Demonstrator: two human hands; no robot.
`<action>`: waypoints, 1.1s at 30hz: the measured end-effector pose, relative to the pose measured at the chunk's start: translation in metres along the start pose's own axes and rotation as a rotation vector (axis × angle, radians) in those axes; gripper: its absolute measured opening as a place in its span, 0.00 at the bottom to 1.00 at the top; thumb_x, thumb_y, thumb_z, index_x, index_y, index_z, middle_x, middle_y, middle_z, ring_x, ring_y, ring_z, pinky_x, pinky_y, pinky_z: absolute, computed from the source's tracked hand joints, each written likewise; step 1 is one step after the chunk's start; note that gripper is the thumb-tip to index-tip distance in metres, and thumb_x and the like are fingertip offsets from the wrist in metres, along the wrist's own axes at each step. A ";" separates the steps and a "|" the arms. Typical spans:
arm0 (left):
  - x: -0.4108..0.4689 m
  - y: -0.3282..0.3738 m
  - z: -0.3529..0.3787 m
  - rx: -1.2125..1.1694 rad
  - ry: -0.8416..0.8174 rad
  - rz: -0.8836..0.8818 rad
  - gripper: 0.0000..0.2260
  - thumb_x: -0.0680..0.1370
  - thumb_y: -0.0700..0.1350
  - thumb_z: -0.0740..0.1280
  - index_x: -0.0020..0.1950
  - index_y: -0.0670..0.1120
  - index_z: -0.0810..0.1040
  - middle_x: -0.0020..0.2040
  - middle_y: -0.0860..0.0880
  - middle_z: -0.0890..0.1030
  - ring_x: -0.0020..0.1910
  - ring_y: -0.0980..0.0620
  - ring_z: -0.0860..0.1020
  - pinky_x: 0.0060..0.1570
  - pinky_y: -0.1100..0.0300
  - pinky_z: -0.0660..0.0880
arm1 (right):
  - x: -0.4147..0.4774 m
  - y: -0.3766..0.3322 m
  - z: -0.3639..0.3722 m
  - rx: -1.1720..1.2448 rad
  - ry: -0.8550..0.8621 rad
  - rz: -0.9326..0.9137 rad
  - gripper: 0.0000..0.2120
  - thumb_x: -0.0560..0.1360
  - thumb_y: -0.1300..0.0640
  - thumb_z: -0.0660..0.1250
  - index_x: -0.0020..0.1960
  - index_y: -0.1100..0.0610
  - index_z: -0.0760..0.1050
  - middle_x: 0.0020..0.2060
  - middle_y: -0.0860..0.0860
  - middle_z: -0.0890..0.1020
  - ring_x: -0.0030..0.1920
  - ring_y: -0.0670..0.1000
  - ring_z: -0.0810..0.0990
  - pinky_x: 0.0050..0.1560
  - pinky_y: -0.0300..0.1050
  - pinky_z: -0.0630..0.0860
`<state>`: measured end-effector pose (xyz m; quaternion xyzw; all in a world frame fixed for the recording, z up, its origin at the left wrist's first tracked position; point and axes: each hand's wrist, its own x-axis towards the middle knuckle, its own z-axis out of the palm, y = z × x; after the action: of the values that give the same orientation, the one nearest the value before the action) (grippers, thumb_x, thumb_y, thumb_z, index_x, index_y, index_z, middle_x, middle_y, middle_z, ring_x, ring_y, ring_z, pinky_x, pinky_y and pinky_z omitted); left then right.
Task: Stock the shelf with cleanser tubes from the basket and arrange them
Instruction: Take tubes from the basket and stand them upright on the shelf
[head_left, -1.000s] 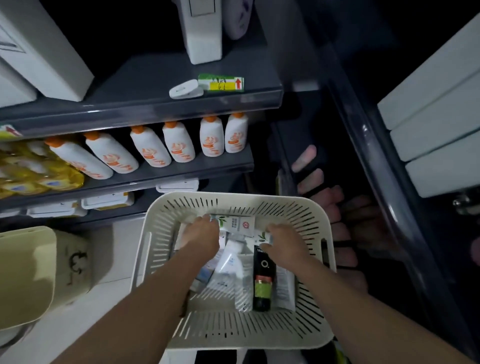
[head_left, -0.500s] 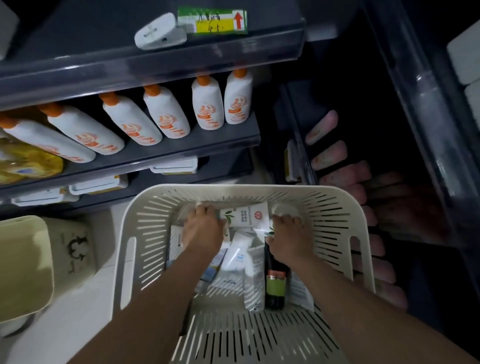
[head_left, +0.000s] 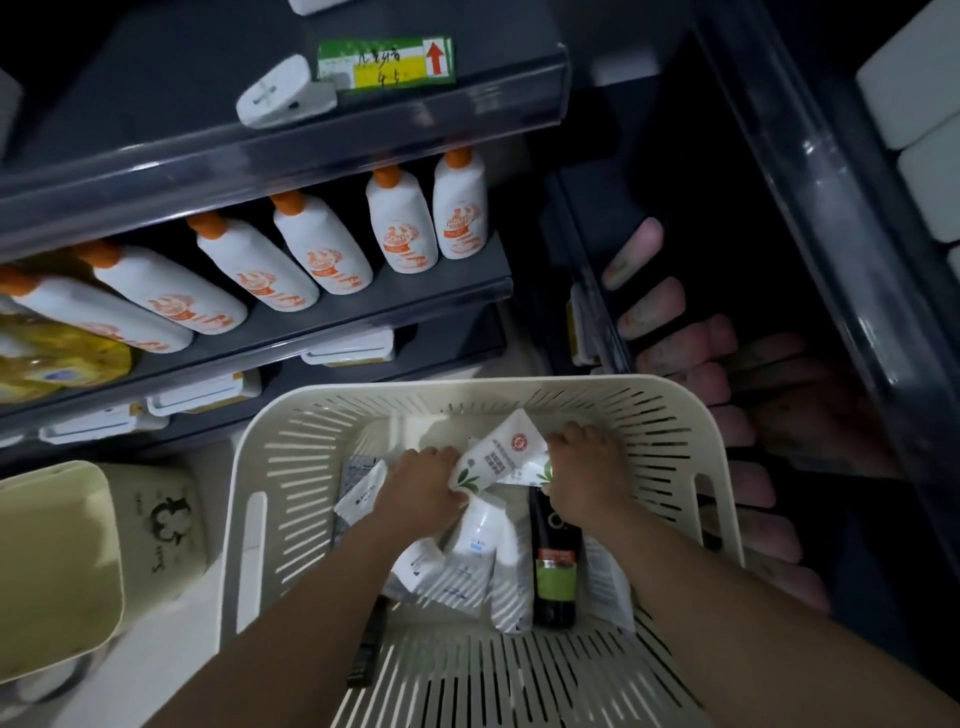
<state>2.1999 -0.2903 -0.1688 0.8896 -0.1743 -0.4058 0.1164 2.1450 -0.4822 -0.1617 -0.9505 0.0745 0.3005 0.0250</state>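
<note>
A cream slotted basket (head_left: 291, 499) sits below the shelves and holds several cleanser tubes. Both my hands are inside it. My left hand (head_left: 421, 491) and my right hand (head_left: 584, 470) grip the two ends of a white tube with a red logo and green leaves (head_left: 501, 457), tilted up off the pile. Other white tubes (head_left: 475, 540) and a dark tube with a green band (head_left: 555, 571) lie on the basket floor. On the dark shelf at right (head_left: 597, 270) stand several pink tubes (head_left: 649, 306) in a dim row.
White bottles with orange caps (head_left: 400, 223) line the left middle shelf. A green-yellow price tag (head_left: 387, 62) and a white clip (head_left: 283, 93) sit on the upper shelf edge. A yellowish bin (head_left: 57, 561) stands at lower left. White boxes (head_left: 914, 93) are at upper right.
The camera has moved closer to the basket. Both hands have lifted the white red-logo tube off the pile, its far end now tilted upward.
</note>
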 end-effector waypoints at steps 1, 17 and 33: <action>-0.002 0.000 -0.002 -0.070 -0.001 -0.003 0.15 0.74 0.49 0.69 0.58 0.46 0.74 0.55 0.45 0.79 0.54 0.46 0.77 0.54 0.51 0.74 | -0.001 0.000 -0.001 0.035 0.028 0.005 0.22 0.74 0.52 0.68 0.65 0.55 0.69 0.63 0.52 0.72 0.64 0.54 0.69 0.64 0.47 0.65; -0.128 0.052 -0.027 -1.133 0.023 0.041 0.22 0.76 0.34 0.67 0.67 0.50 0.71 0.58 0.47 0.81 0.58 0.46 0.79 0.56 0.51 0.76 | -0.149 -0.011 -0.043 1.518 0.002 0.323 0.11 0.74 0.54 0.72 0.53 0.50 0.74 0.49 0.49 0.82 0.48 0.50 0.81 0.43 0.44 0.76; -0.326 0.161 -0.020 -1.128 0.310 0.416 0.11 0.79 0.41 0.65 0.60 0.51 0.72 0.51 0.49 0.83 0.50 0.49 0.82 0.44 0.59 0.77 | -0.382 0.001 -0.085 1.720 0.687 0.168 0.16 0.72 0.63 0.73 0.56 0.52 0.74 0.45 0.47 0.84 0.40 0.41 0.83 0.36 0.33 0.77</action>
<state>1.9813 -0.3036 0.1226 0.6872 -0.0838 -0.2703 0.6691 1.8841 -0.4429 0.1275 -0.6334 0.3435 -0.1553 0.6758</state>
